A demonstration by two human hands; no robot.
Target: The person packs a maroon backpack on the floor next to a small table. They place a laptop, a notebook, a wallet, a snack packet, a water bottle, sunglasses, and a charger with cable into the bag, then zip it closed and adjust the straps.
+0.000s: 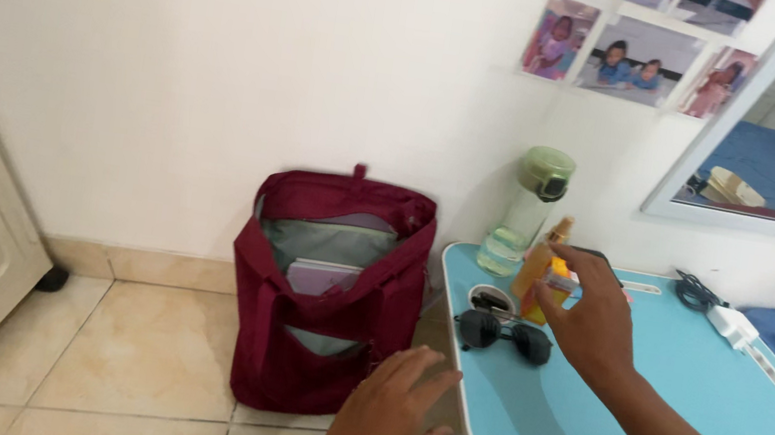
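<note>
1. The small yellow bottle [555,282] is at the centre right of the frame, near the back edge of the blue desk [684,411]. The right hand [590,322] has its fingers [575,266] closed around the bottle; the bottom part is hidden, so I cannot tell if it rests on the desk.
2. To handle it well, the grip should stay firm and the bottle upright, because a taller amber bottle [541,254] stands just beside it and can be knocked.
3. The left hand [389,420], in the lower middle, is open with spread fingers and holds nothing.
4. Dark sunglasses [502,335] lie just below the bottle, near the desk edge.
5. A green-lidded water bottle [525,212] stands behind; an open maroon bag [327,290] is on the floor at left.
</note>
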